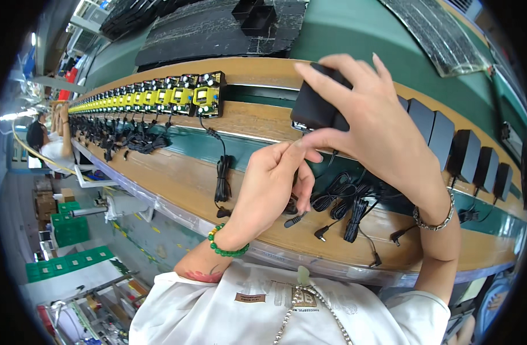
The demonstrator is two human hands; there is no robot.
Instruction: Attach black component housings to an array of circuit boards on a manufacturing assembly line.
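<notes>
A black power adapter case (316, 103) is tilted above the wooden-edged line, gripped by my right hand (374, 112) with its fingers over the top and thumb at the lower edge. My left hand (269, 187) is closed just below the case, thumb and forefinger pinched near its lower corner. A dark power cord (291, 208) shows partly behind the curled left fingers, and its plug (296, 220) sticks out below them. The exact pinch point is hidden. Left of the case, a row of open adapters with yellow transformers (207, 96) stands on the line.
Closed black adapters (464, 154) line up on the right. Bundled cords (355, 218) lie on the near ledge (263, 230). Behind are a dark worn mat (217, 34) and small black trays (257, 20). Another person (56, 146) sits far left along the line.
</notes>
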